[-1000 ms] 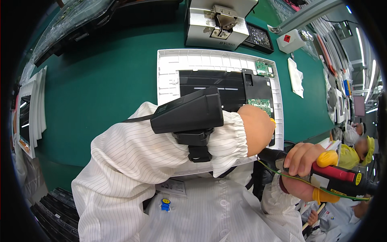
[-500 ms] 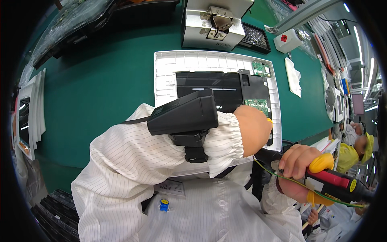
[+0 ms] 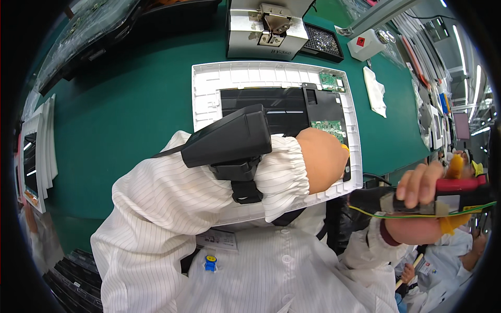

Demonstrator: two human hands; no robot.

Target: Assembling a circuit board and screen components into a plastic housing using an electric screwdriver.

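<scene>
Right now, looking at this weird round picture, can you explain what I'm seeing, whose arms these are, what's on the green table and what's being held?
This is one view from a fisheye camera worn on a person's head, looking down, so straight edges bend near the rim. The arms in white striped sleeves are the wearer's own. The left hand, with a black wrist-mounted device strapped to its forearm, rests on a white plastic housing lying open on the green bench. Inside the housing sit a dark panel and green circuit boards. The right hand grips a red and black electric screwdriver, held off to the side, away from the housing. Behind the housing stand a grey metal fixture and a black tray.
</scene>
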